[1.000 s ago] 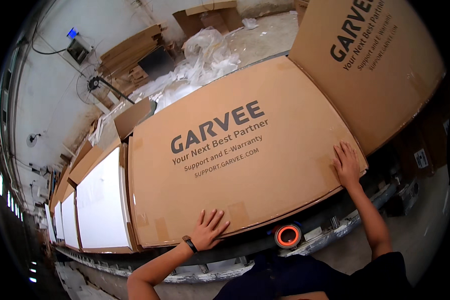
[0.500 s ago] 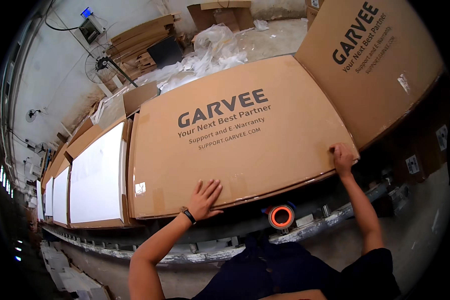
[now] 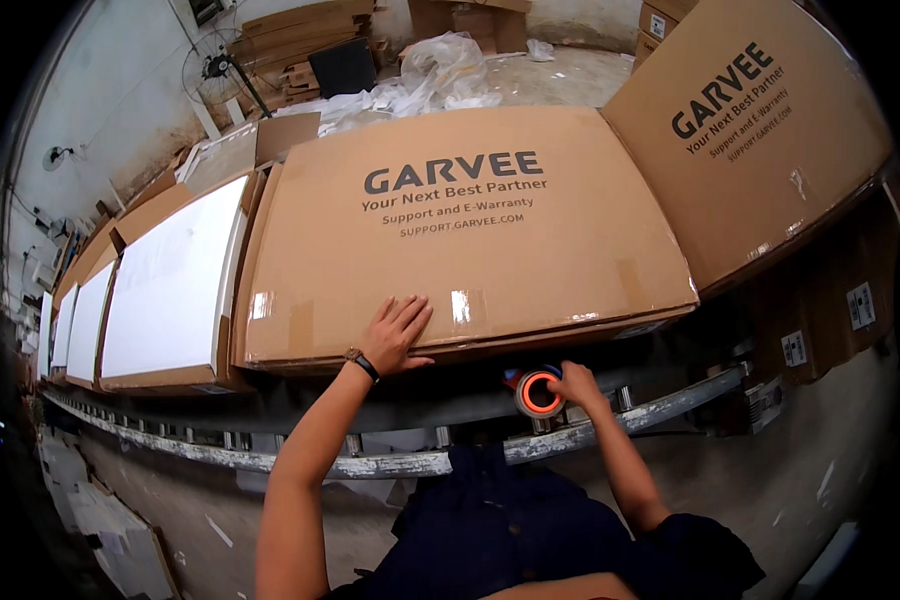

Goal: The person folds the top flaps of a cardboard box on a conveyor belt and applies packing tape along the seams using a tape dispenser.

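Note:
A large flat cardboard box (image 3: 470, 260), taped along its near edge, lies in front of me with dark printing on its top. My left hand (image 3: 396, 335) rests on the box's near edge, fingers stretched out flat over the top and thumb toward the side. Just beyond that edge, at the metal rail, is a tape dispenser (image 3: 539, 394) with an orange-red ring inside its roll. My right hand (image 3: 576, 386) has its fingers closed on the right side of the dispenser; part of the grip is hidden.
Open cartons with white panels (image 3: 175, 285) line up to the left. Another printed carton (image 3: 760, 150) leans at the right. A worn metal rail (image 3: 370, 466) with rollers runs between me and the boxes. Plastic wrap (image 3: 440, 75) and a fan (image 3: 217, 67) stand behind.
My right hand has left the box's right corner and come down to the tape dispenser, closing on it. My left hand remains on the box's near edge. The view has shifted.

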`<act>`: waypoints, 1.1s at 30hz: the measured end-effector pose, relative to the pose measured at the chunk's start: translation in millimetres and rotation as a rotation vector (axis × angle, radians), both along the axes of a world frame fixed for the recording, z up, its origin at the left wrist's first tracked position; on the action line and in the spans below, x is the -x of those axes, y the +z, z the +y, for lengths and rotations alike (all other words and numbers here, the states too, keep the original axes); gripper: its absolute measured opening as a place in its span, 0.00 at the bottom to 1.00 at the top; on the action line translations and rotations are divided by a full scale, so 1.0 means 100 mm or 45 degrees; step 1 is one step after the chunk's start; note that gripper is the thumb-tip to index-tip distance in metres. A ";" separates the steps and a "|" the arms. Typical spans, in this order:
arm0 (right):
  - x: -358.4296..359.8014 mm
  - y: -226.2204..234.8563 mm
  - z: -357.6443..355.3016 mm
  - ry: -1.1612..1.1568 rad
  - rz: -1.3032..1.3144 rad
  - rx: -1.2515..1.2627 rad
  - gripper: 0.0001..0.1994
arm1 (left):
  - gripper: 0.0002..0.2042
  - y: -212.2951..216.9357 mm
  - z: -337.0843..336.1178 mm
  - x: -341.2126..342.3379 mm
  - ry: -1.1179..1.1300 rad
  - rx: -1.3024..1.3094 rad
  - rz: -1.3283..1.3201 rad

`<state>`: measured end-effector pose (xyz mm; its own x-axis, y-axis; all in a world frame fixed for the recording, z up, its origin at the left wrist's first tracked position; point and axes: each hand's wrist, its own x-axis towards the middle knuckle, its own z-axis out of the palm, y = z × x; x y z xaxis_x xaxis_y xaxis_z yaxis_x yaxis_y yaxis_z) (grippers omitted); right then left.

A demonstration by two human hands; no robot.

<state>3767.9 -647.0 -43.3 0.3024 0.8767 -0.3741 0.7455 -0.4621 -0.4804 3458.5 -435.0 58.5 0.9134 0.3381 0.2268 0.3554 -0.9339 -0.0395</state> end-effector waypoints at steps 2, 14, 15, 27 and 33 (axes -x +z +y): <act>0.02 0.04 -0.07 -0.002 0.067 -0.005 0.23 | 0.41 0.00 -0.01 -0.02 -0.006 0.003 -0.018; 0.73 0.25 -1.34 -0.613 1.731 0.099 0.26 | 0.40 0.00 0.04 0.08 -0.077 -0.010 -0.144; 0.81 0.14 -1.48 -0.633 1.722 0.080 0.26 | 0.40 -0.01 0.04 0.07 -0.073 -0.017 -0.146; 2.20 0.61 -1.54 -1.198 2.048 -0.412 0.30 | 0.40 -0.04 0.07 0.09 -0.103 -0.018 -0.198; 2.09 0.89 -1.31 -1.559 1.764 -1.614 0.31 | 0.40 -0.08 0.08 0.09 -0.088 -0.004 -0.199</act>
